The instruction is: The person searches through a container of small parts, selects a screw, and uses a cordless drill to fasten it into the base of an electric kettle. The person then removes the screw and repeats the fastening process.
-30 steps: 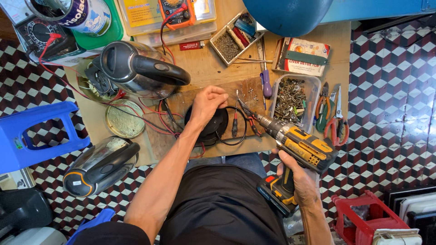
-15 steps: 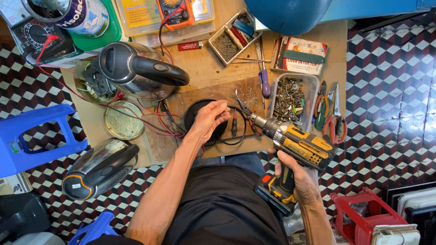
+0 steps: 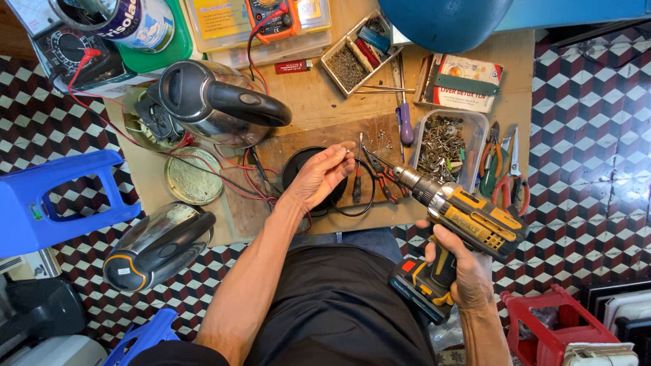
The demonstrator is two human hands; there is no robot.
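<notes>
Kettle base [image 3: 298, 173], black and round, lies on a wooden board [image 3: 380, 135]. Over the base, the left hand [image 3: 319, 177] pinches a small screw between its fingertips. Right of the base, the right hand [image 3: 461, 271] grips a yellow cordless drill [image 3: 468, 220], bit aimed at the screw.

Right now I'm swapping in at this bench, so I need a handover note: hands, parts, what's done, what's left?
Left hand: lifted over the round black base, pinching a small screw in its fingertips.
Right hand: gripping the yellow cordless drill, bit aimed at the base.
Steel kettle lies beside it; tub of screws is to the right.
Done: screw picked.
Left: seat and drive it, by the look of it.
</notes>
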